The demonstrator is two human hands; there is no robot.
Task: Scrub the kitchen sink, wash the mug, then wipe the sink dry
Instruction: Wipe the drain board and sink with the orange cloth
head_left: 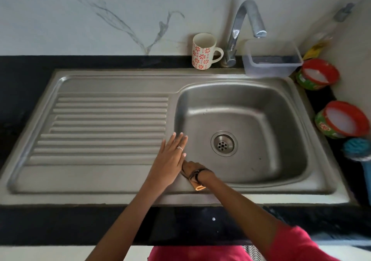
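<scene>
Both hands, left hand flat (right hand half hidden), at sink basin's near-left rim.

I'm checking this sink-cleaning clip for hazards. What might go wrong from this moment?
1. The white mug with red flowers stands on the narrow back ledge of the steel sink, beside the chrome tap; a careless reach might knock it into the basin.
2. The left hand lies over the right hand, hiding it, so a slip on the rim is possible.
3. The two open red-rimmed tubs sit near the basin; splashes might reach them.

White mug with red flowers; steel-grey sink.
</scene>
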